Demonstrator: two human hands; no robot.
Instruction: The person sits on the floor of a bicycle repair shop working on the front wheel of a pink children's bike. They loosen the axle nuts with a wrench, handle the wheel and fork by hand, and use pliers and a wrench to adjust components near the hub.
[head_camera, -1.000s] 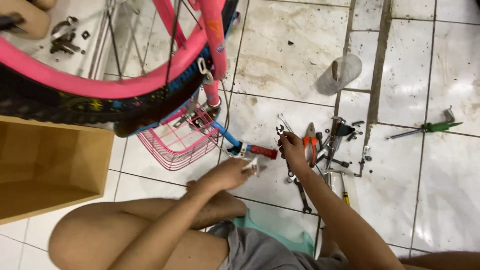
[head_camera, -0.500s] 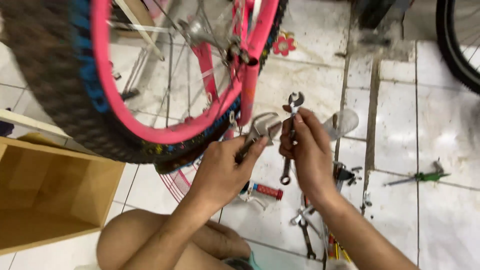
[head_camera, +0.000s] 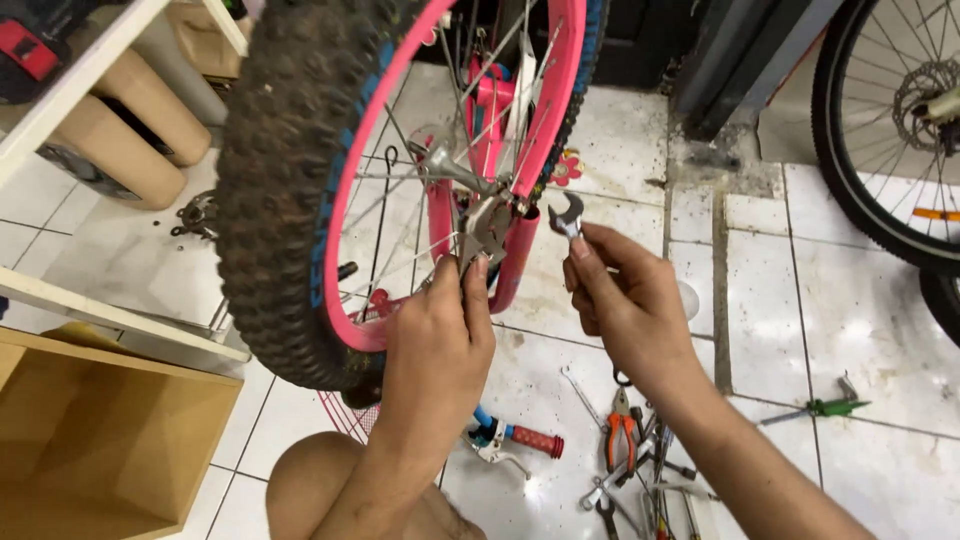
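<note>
Holding two wrenches at the wheel hub. Left hand (head_camera: 435, 335) has fingers clamped on a spanner (head_camera: 487, 228) seated by the axle nut inside the pink wheel (head_camera: 400, 190). Right hand (head_camera: 625, 300) pinches an open-end wrench (head_camera: 567, 215) just beside the pink fork, jaw up, not yet on a nut. Best done by seating both jaws fully and square, then counter-holding one side. Pliers (head_camera: 622, 440) and a grip lie on the tiles below; a second wheel (head_camera: 880, 130) stands well apart.

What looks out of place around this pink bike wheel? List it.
Tools lie scattered on the tiled floor: orange-handled pliers, a green-handled screwdriver lying apart, and a loose red-grip brake lever. Dirt specks the tiles. The hands, left and right, each hold a spanner normally.
</note>
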